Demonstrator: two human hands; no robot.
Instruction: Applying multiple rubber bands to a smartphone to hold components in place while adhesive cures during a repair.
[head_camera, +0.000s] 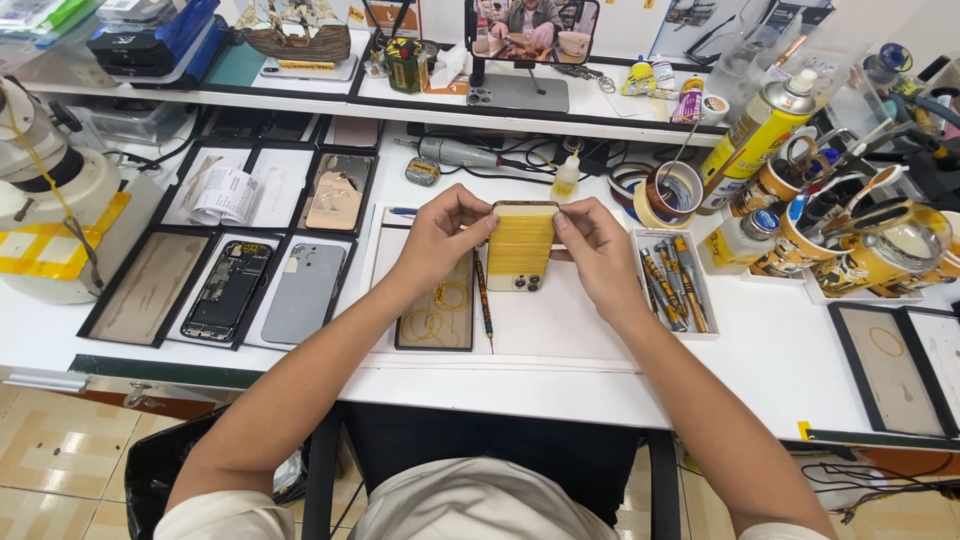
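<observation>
A phone (520, 246) wound round with many yellow rubber bands stands upright over the white work mat (560, 325). My left hand (440, 235) grips its left edge and my right hand (592, 245) grips its right edge, fingers curled at the top corners. Loose rubber bands (432, 322) lie on a dark tray just below my left hand. A thin screwdriver (484, 300) rests beside that tray.
Black trays at left hold an opened phone (226, 290), a grey back cover (303, 292) and other parts. A small tray of tools (672, 280) sits right of my hands. Tape rolls (672, 190), a spray can (755, 135) and cups of tools crowd the right. A microscope (50, 180) stands far left.
</observation>
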